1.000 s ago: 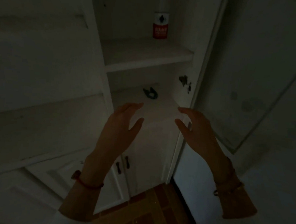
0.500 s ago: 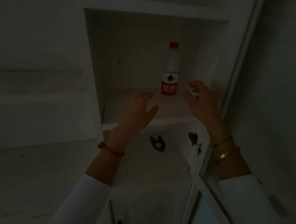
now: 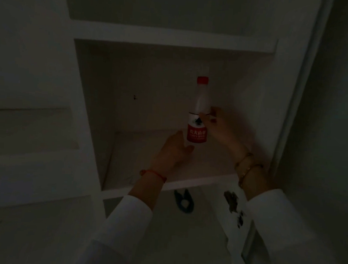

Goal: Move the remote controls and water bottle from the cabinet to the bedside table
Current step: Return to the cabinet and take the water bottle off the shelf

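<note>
dim cabinet shelf (image 3: 147, 148), water bottle (image 3: 198, 121), right fingers (image 3: 207, 118) touching

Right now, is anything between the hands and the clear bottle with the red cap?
Nothing visible. The clear water bottle with the red cap stands alone on the white cabinet shelf; the right hand is at its side, the left hand just below.
</note>
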Tool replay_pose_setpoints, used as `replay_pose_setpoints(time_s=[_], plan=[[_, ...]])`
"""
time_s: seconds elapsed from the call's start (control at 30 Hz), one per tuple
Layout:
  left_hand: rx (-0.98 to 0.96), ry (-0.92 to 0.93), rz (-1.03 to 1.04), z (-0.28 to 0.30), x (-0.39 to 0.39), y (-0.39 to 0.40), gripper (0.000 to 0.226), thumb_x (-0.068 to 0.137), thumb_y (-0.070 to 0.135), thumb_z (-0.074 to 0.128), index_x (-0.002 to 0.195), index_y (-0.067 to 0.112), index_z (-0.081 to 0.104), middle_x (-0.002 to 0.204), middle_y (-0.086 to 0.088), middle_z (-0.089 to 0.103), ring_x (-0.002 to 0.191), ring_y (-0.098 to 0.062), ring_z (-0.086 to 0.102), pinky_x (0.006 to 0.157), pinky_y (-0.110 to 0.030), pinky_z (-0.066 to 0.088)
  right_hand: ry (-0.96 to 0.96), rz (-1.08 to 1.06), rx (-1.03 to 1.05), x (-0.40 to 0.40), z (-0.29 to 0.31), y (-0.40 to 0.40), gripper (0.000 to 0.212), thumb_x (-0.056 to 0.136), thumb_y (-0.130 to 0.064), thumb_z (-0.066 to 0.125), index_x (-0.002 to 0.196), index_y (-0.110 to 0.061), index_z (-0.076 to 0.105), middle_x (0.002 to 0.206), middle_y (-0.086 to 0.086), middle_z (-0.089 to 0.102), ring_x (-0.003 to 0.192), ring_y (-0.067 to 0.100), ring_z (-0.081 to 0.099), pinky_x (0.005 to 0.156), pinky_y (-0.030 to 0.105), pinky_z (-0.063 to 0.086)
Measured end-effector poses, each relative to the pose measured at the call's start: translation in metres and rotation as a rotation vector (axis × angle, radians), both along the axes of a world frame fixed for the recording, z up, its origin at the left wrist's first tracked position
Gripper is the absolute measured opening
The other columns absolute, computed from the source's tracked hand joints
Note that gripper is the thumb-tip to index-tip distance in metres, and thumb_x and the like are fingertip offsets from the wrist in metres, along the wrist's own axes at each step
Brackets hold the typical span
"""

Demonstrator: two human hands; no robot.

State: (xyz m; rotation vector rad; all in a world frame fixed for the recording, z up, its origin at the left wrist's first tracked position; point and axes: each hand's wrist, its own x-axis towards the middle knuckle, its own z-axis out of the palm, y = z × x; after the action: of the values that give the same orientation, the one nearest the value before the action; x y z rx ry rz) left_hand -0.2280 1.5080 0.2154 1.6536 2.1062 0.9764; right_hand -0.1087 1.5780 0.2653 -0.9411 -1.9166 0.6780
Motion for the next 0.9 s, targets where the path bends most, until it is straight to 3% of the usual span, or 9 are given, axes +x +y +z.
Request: replay_pose_setpoints(time_s=[0.07,0.2,0.3,0.47,0.6,0.73,0.9], plan=[[-0.035,-0.003,0.007,-0.001,-0.001,0.006,0.071,0.095,0.034,0.052,0.150,0.010,0.015,0.155,-0.013,0.027,0.141,-0.027,0.030,0.115,-0.032,0.025,0.039,0.019,-0.046,-0.004,-0.002,0.006,0.048,0.091,-0.032,0.057,0.124,0.000,0.045,0.117,0.014,0.061,0.110,0.028,0.060,0.094,0.043,0.050],[-0.002,-0.020,-0.012,-0.003,0.001,0.009,0.058,0.096,0.027,0.051,0.147,0.013,0.028,0.144,-0.016,0.045,0.130,-0.027,0.046,0.104,-0.030,0.035,0.082,0.007,-0.029,-0.006,-0.007,0.009,0.043,0.092,-0.026,0.058,0.122,0.001,0.044,0.113,0.014,0.062,0.102,0.025,0.061,0.084,0.036,0.050],[0.023,-0.036,-0.015,-0.002,0.002,0.003,0.054,0.097,0.023,0.050,0.146,0.013,0.031,0.140,-0.015,0.050,0.126,-0.026,0.049,0.097,-0.024,0.036,0.117,0.016,-0.005,-0.005,-0.009,0.008,0.042,0.091,-0.026,0.059,0.121,0.000,0.045,0.107,0.009,0.060,0.101,0.025,0.061,0.083,0.038,0.051],[0.110,-0.083,-0.005,0.001,0.001,-0.020,0.049,0.097,0.023,0.050,0.143,0.017,0.036,0.136,-0.011,0.054,0.120,-0.019,0.053,0.086,-0.018,0.035,0.135,0.015,0.073,0.004,-0.004,-0.010,0.042,0.089,-0.032,0.061,0.120,-0.006,0.050,0.104,0.003,0.062,0.090,0.016,0.060,0.071,0.021,0.046],[0.185,-0.114,-0.014,0.002,0.001,-0.049,0.047,0.095,0.027,0.052,0.140,0.024,0.039,0.121,0.000,0.058,0.103,-0.011,0.056,0.078,-0.015,0.041,0.165,0.066,0.101,0.014,0.003,-0.036,0.039,0.088,-0.034,0.061,0.118,-0.010,0.052,0.101,-0.003,0.060,0.089,0.011,0.059,0.064,0.008,0.043],[0.203,-0.316,-0.065,0.001,0.002,-0.085,0.049,0.092,0.019,0.058,0.138,0.021,0.042,0.125,-0.015,0.059,0.101,-0.023,0.062,0.090,-0.037,0.054,0.185,0.126,0.101,0.023,0.005,-0.070,0.038,0.088,-0.033,0.062,0.117,-0.010,0.054,0.104,-0.002,0.062,0.093,0.013,0.062,0.073,0.018,0.049],[0.269,-0.417,-0.052,0.000,0.008,-0.139,0.048,0.088,0.008,0.062,0.134,0.015,0.048,0.120,-0.014,0.062,0.103,-0.022,0.063,0.081,-0.031,0.056,0.205,0.202,0.062,0.031,0.002,-0.117,0.039,0.089,-0.035,0.060,0.119,-0.012,0.053,0.108,0.000,0.063,0.095,0.013,0.063,0.081,0.027,0.054]])
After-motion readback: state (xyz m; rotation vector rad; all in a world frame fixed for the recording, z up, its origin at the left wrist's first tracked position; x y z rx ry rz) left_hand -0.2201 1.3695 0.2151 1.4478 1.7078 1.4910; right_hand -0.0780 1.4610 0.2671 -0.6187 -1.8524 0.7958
